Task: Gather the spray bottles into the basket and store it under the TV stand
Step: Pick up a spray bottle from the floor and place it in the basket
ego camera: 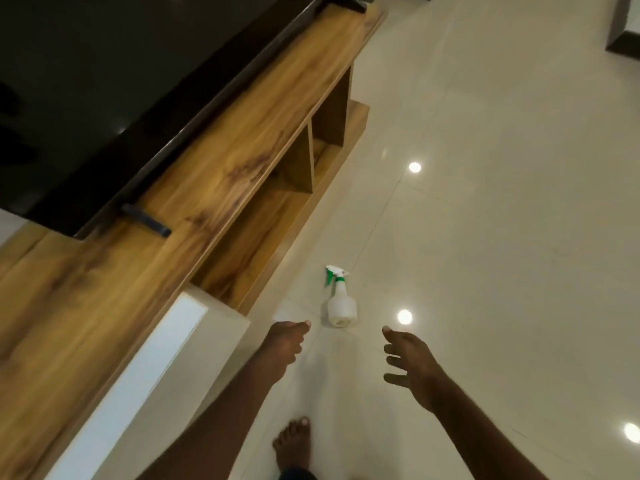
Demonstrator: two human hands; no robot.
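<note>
Neither grip holds anything. The left hand [285, 344] reaches forward and down with its fingers loosely bent and bunched, clamped on nothing. The right hand [407, 358] is spread, fingers apart and lightly hooked, also bare.

At the far left a dark TV [104, 81] stands on the wooden TV stand [194, 188], whose open compartments [263, 230] face the floor [485, 202]. A white panel [145, 368] runs along the stand's near end. Next comes the left hand, then the spray bottle [341, 301], then the right hand. A bare foot [294, 448] shows at the bottom, between the two arms.

The bottle lies on its side on the glossy tiles, just beside the stand's base. Its flat bottom points towards the person and its green and white trigger head [335, 273] points away. It lies just beyond the fingertips, between the two hands, and neither touches it.

It looks like thin, translucent white plastic, so probably light and slightly squeezable rather than brittle. Whether there is liquid inside I cannot tell, so its weight is uncertain. On smooth tile the round body would likely roll or skid if nudged. The surest hold is probably round the narrow neck just under the green collar, or round the wider body with the whole hand. The trigger is better avoided, as squeezing it could spray.

No basket is in view.
</note>
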